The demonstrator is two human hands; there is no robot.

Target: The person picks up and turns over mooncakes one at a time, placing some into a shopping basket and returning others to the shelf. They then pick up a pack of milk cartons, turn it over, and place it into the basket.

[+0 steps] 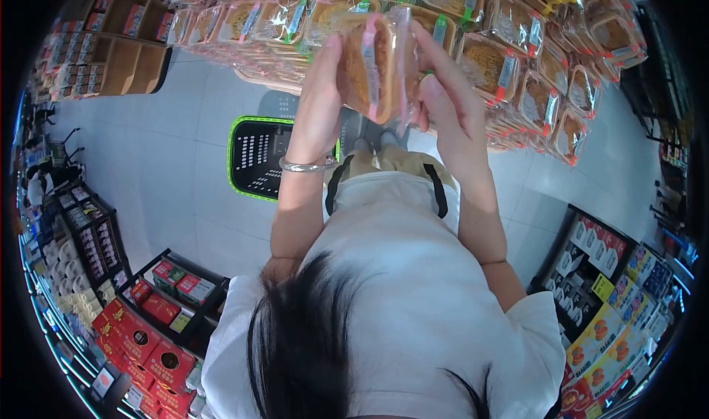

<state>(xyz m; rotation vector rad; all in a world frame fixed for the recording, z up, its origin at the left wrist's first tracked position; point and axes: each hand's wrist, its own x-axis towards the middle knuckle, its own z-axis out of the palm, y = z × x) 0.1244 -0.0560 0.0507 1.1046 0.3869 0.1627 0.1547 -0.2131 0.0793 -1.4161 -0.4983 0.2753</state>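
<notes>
A clear-wrapped tray of brown packaged food [356, 76] is held up in front of the display, with a pink strip and a printed label down its face. My left hand [319, 112] grips its left side, a silver bangle on that wrist. On the other side, my right hand [452, 101] has its thumb and fingers closed at the crinkled edge of the wrapper. Similar wrapped packs [484, 61] with green, red and yellow strips lie stacked just beyond both hands. The exact food inside the held tray cannot be made out.
A black shopping basket [251, 157] with a green rim stands on the tiled floor [173, 149], left of my feet. Wooden shelving [133, 64] rises at far left. Red boxes [168, 361] fill a stand at lower left; another stand [591, 271] is at lower right.
</notes>
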